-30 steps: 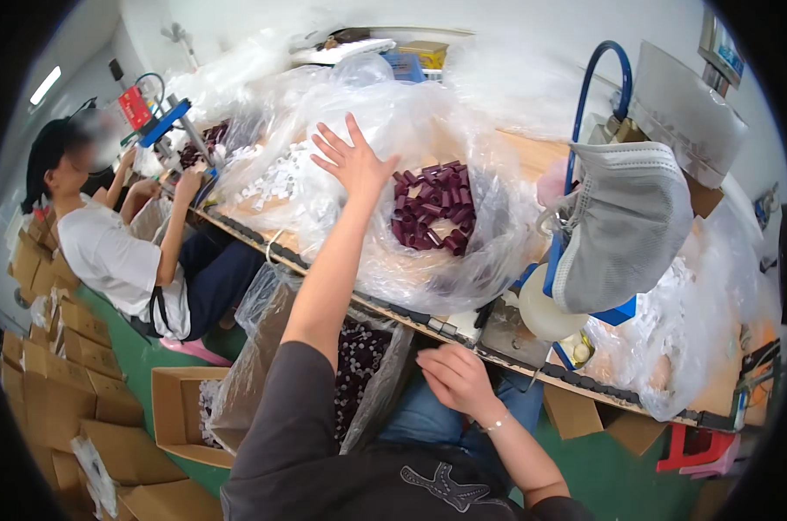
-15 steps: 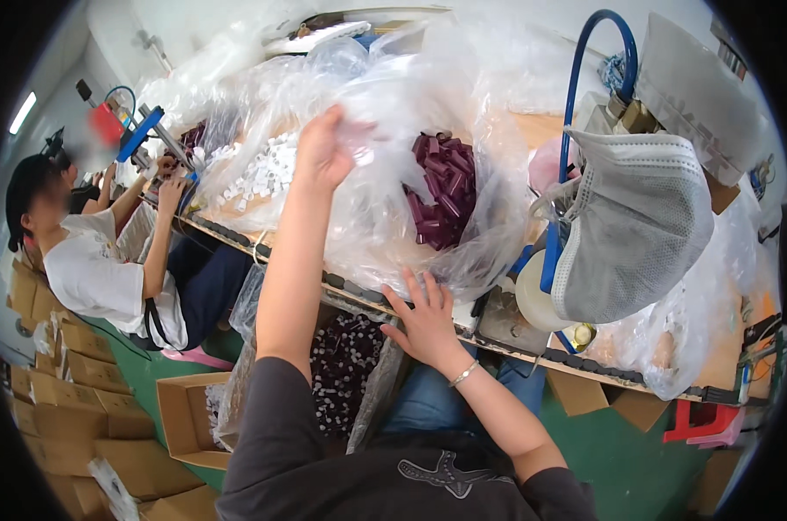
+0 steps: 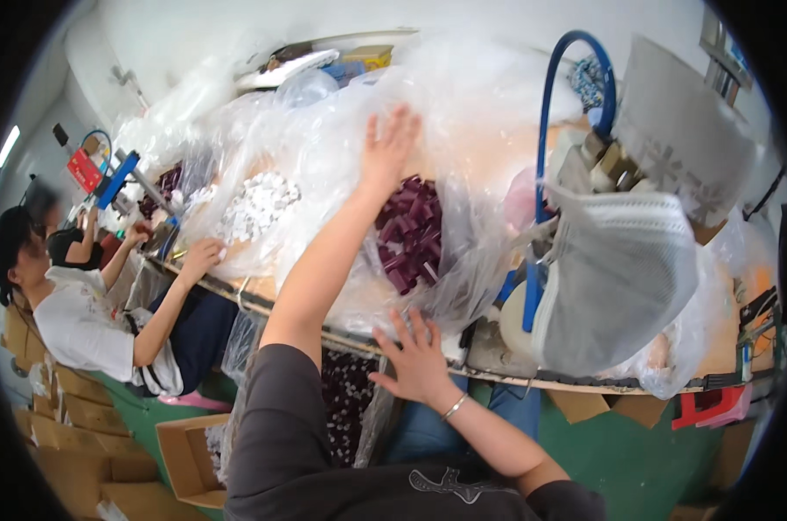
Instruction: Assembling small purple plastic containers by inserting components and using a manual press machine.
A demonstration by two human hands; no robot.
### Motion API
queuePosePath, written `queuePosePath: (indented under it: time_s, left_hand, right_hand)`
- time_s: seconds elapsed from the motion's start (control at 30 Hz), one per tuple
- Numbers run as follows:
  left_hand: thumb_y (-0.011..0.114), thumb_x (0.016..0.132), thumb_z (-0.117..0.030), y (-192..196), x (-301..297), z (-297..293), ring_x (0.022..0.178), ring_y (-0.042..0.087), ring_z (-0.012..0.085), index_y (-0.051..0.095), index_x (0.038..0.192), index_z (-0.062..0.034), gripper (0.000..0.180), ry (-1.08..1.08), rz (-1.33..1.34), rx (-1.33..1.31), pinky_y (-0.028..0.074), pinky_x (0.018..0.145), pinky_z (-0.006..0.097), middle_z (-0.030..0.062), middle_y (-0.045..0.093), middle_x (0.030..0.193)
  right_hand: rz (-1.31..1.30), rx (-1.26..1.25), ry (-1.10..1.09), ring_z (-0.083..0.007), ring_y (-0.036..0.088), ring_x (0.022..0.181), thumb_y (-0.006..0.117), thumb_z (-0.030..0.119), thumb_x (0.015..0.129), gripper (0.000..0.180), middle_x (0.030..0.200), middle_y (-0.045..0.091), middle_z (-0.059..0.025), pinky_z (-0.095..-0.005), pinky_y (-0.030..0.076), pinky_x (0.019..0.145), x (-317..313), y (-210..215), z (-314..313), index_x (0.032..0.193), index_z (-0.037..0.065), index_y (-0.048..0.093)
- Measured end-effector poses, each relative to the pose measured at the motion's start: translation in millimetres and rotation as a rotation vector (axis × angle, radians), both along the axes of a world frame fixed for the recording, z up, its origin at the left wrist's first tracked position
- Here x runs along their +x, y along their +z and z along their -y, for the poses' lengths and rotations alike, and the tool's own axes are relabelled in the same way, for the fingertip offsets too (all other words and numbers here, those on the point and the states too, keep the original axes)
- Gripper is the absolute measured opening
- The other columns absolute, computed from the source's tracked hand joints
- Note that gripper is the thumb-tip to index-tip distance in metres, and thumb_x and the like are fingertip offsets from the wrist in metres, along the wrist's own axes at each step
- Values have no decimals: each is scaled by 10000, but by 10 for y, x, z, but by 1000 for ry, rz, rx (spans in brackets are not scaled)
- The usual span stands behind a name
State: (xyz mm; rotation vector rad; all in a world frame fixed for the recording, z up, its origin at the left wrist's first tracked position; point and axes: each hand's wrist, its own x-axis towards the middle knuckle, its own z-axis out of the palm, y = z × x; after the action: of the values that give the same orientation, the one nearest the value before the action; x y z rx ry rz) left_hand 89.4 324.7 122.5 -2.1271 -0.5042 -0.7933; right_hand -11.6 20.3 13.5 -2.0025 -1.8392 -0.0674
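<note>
My left hand reaches forward over a large clear plastic bag, open with fingers stretched out and slightly blurred. It is at the far side of a pile of dark purple tubes that shows in the bag's mouth. Whether its palm presses on the film I cannot tell. Low at the table's front edge, my right hand lies open with fingers spread, touching the near fold of the plastic. Neither hand holds anything. White caps lie heaped left of my left forearm.
A grey face mask hangs at the right beside a blue-framed bench press. Below the table edge, a lined container holds small dark and white pieces. A co-worker sits at left; cartons stand on the floor.
My left hand has moved right and away from me, from beside the purple tubes to beyond them, and its fingers have straightened. The right hand stays at the table edge. The view has shifted.
</note>
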Motion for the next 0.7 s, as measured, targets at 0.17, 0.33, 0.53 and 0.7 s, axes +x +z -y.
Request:
queuePosePath:
  time_s: [0.17, 0.33, 0.53, 0.7]
  left_hand:
    - [608, 848, -175, -113, -48, -712, 1202, 541, 273, 603, 1191, -75, 357, 408, -421, -637, 162, 1158, 519, 174, 588, 1278]
    - [595, 873, -141, 118, -407, -674, 898, 669, 228, 702, 878, -47, 142, -40, 141, -817, 344, 1035, 533, 109, 702, 862]
    - [598, 855, -70, 505, -662, -321, 723, 589, 101, 630, 932, -84, 85, -655, 536, -1766, 477, 650, 263, 15, 634, 838]
    - [687, 792, -137, 665, -954, -67, 982, 582, 186, 474, 1276, -68, 534, -767, 421, -1494, 462, 843, 332, 115, 591, 1105]
  right_hand:
    - [-55, 5, -9, -439, 221, 1404, 606, 659, 784, 789, 1544, 275, -175, -612, 193, 1082, 1, -18, 5, 1420, 214, 464]
    - [-165, 32, -114, -517, 199, 1373, 642, 625, 788, 867, 1566, 141, -237, -627, 169, 1083, -43, 140, -124, 1469, 160, 376]
    - [-178, 632, -430, -575, 156, 1348, 785, 171, 672, 1008, 1544, 63, -315, -632, 263, 1011, 489, 1066, -1324, 1515, 116, 235]
    - [-293, 94, -562, -477, 278, 1366, 734, 277, 780, 648, 1393, 474, -216, -622, 338, 999, 1051, 1339, -2099, 1348, 88, 485]
